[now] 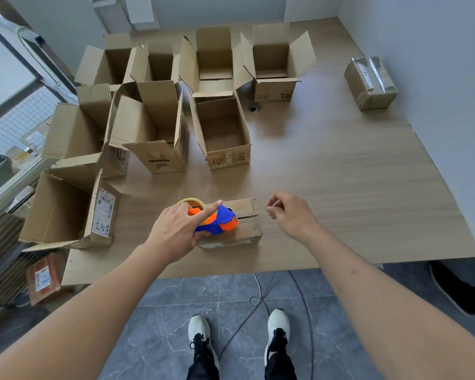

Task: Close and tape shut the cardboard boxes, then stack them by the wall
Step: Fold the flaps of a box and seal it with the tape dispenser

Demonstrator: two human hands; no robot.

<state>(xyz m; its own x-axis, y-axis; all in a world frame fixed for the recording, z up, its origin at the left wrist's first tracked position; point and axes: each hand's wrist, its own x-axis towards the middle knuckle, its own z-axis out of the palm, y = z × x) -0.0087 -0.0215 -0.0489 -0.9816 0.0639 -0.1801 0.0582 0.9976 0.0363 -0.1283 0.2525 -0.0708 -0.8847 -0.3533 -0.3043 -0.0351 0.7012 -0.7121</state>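
Progress: early, by my judgement; one box looks finished, one is in hand, and the rest are untouched.
Small box (pixel 237 226): lies on the counter (pixel 354 187) near its front edge, flaps folded down, the centre seam showing bare to the right of the dispenser, so the taping does not look complete.
Tape dispenser (pixel 217 220): blue and orange, resting on top of the small box at its left half, with the tape roll (pixel 190 201) at its far-left end.
Left grip (pixel 176 229): the hand lies over the dispenser's left part, forefinger stretched out along its top, thumb tucked under its near side; it reads as holding the dispenser.
Right grip (pixel 290 212): hovers just right of the small box, apart from it, fingers loosely curled with thumb and fingertips close together; whether a tape end is pinched there I cannot tell.
Taped box (pixel 370 83): well beyond the small box to its far right, against the wall (pixel 422 50), shiny tape across its top; it counts as done and placed.
Open boxes (pixel 222 130): a cluster beyond and to the left of the small box, all with flaps standing up.
Left to do: finish this seam, carry the small box to the taped box, then close, tape and stack every open box.
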